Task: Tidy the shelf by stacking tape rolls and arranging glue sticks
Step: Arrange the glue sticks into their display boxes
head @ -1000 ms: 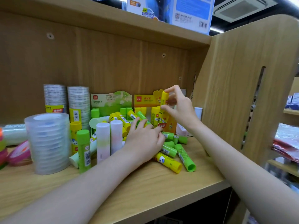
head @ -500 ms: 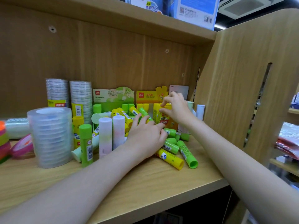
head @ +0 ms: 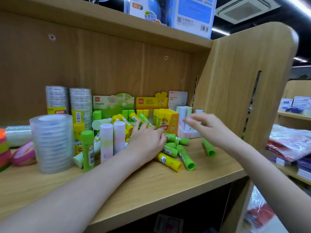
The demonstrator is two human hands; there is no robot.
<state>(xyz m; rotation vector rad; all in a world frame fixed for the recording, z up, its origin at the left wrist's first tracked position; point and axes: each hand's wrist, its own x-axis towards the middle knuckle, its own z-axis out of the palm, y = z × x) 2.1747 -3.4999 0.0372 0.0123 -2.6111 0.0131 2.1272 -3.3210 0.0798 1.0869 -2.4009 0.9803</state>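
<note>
Loose green and yellow glue sticks (head: 186, 157) lie in a pile on the wooden shelf (head: 168, 192). My left hand (head: 146, 142) rests on top of that pile, fingers spread over the sticks. A yellow display box (head: 165, 120) of upright yellow glue sticks stands behind the pile, next to a green display box (head: 114, 105). My right hand (head: 207, 128) hovers blurred to the right of the yellow box, fingers loose and holding nothing. A tall stack of clear tape rolls (head: 53, 143) stands at the left, with two narrower tape stacks (head: 80, 105) behind it.
Two pastel white sticks (head: 106, 142) and a green stick (head: 87, 150) stand upright left of my hand. Coloured tape rolls (head: 21, 153) lie at the far left. A pink box (head: 186, 130) sits by the side panel (head: 244, 81). One green stick (head: 208, 147) lies apart.
My right hand lowered a yellow glue stick into the yellow box, let it go and drew back to the right. My left hand stayed on the pile.
</note>
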